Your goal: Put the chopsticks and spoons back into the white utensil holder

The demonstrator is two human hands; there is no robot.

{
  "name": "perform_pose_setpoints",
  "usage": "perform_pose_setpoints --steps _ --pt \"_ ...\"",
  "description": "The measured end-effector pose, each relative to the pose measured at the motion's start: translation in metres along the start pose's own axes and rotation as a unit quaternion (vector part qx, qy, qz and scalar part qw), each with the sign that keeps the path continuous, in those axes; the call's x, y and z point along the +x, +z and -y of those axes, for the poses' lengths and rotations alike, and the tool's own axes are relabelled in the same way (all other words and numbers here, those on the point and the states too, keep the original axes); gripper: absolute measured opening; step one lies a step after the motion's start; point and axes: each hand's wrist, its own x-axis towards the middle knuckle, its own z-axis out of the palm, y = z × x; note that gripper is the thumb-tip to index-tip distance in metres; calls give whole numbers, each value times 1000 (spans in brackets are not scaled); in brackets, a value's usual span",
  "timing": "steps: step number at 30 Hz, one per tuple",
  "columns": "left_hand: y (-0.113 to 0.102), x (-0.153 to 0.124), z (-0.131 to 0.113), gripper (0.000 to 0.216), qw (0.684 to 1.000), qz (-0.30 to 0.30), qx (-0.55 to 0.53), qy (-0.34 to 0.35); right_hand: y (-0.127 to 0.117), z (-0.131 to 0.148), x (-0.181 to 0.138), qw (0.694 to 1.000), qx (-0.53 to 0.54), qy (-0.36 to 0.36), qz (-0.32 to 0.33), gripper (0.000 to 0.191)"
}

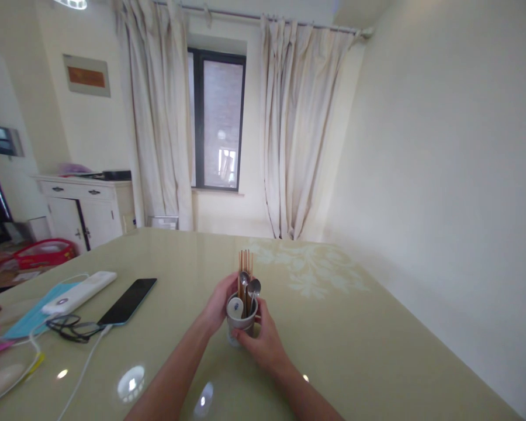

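A round grey utensil holder (241, 323) is at the middle of the glossy table. Several wooden chopsticks (246, 257) stand upright in it, with two metal spoons (254, 286) in front of them and a white ceramic spoon (235, 307) at the left of the rim. My left hand (220, 305) wraps round the holder's left and far side, its fingertips hidden behind the utensils. From the right, my right hand (263, 341) grips the holder, thumb across the front and fingers at the side. Whether the holder's base touches the table is hard to tell.
On the left lie a black phone (129, 300) with a charging cable, folded eyeglasses (72, 328), a white power strip (81, 292) and a blue face mask (30, 318). A wall (456, 193) runs along the table's right edge. A white cabinet (100, 213) stands beyond the far left.
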Motion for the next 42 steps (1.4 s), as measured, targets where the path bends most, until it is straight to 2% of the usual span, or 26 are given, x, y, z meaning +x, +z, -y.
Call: perform_pose_setpoints --steps 3,9,14,18,23,27,31,34,37,42 --pt "6 14 -22 42 997 69 7 -37 0 -1 1 1000 7 0 6 67" --pt "10 35 -47 40 981 168 94 -28 0 -4 -1 999 28 13 15 66" --pt "11 39 -55 43 962 205 180 -3 -2 0 -2 1000 10 23 17 63" --pt "19 36 -62 42 959 207 190 27 -3 4 -1 999 3 26 18 56" --pt "29 28 -79 37 974 161 128 99 -3 2 -3 1000 -4 28 15 58" --pt "37 10 -107 32 972 93 87 199 -3 1 -5 999 -1 35 17 57" --pt "36 -13 -143 23 934 1 23 356 -1 3 -6 998 -7 55 16 59" --pt "21 -18 -164 18 910 -55 -16 411 0 3 -6 998 -10 54 9 63" --pt "-9 -3 -171 13 922 -99 -38 373 0 4 -5 999 -1 39 17 63" --pt "-60 39 -148 15 965 -185 -25 183 -1 4 -4 999 -11 35 20 63"
